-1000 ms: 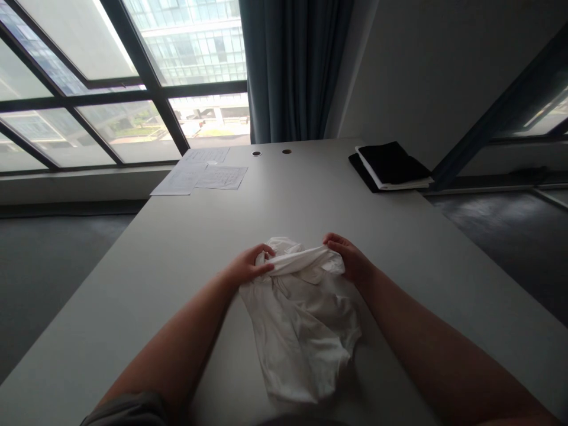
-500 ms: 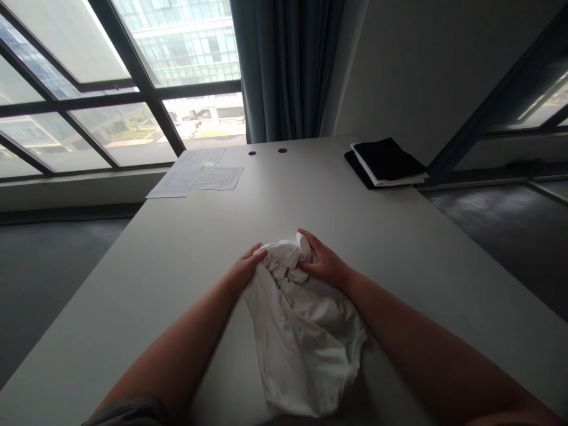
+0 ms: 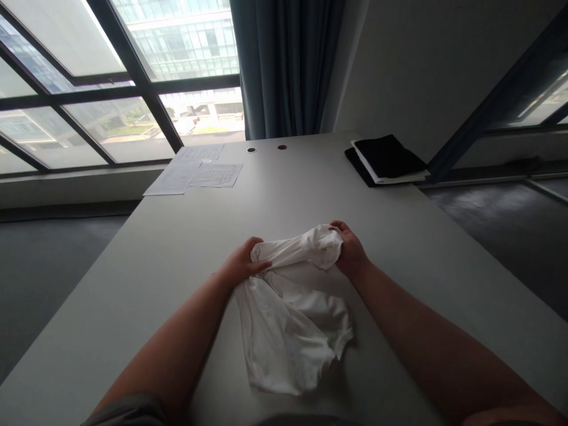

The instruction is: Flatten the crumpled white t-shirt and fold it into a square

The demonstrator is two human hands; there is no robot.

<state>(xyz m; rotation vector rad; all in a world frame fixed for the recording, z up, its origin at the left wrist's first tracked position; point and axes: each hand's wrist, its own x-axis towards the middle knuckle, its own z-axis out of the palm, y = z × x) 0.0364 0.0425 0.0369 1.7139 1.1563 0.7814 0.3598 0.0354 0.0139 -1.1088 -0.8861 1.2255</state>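
A crumpled white garment (image 3: 288, 337), perhaps a shirt, hangs and spreads over the near part of the white table (image 3: 177, 236). Its upper part is drawn out sideways in a bunched, tube-like band between my hands. My left hand (image 3: 244, 263) is closed on the band's left end, thumb on top and fingers partly hidden behind the cloth. At the band's right end, my right hand (image 3: 352, 245) grips the cloth edge, its fingertips curling over the top. The lower part of the garment falls in loose folds towards me.
Several printed paper sheets (image 3: 215, 174) lie at the far left of the table. A black folded item (image 3: 390, 157) with white layers sits at the far right. Two round cable holes (image 3: 251, 150) are near the back edge, below a blue curtain (image 3: 284, 71) and windows.
My right hand has moved right, pulling the bunched cloth out into a band. My left hand has shifted slightly left, its thumb now across the cloth. The lower folds have moved left and up.
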